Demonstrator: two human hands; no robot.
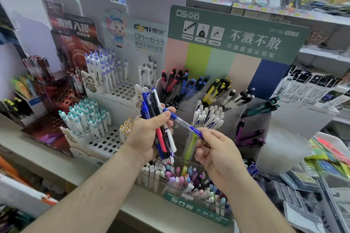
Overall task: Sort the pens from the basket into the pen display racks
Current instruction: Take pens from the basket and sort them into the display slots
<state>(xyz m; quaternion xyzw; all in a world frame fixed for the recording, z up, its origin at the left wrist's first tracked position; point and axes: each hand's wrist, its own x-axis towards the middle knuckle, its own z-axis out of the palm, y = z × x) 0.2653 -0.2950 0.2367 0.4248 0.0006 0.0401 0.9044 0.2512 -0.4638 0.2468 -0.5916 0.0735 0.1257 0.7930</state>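
My left hand (145, 134) grips a bundle of mixed pens (162, 138), blue, black, red and white, held upright in front of the racks. My right hand (217, 154) pinches the capped end of a blue clear-barrelled pen (181, 120) that lies across between both hands, its other end touching my left thumb. Behind them stands the green display rack (236, 30) with clear compartments holding several red, blue, yellow, white and purple pens. The white rack with holes (125, 90) stands to the left. No basket is in view.
A dark red perforated rack (62, 98) stands at far left. White-teal pens (85, 119) fill a lower white rack. A clear front bin of pastel pens (185, 181) sits under my hands. Packaged stationery (310, 90) hangs at right, and the shelf edge (56, 159) runs along the front.
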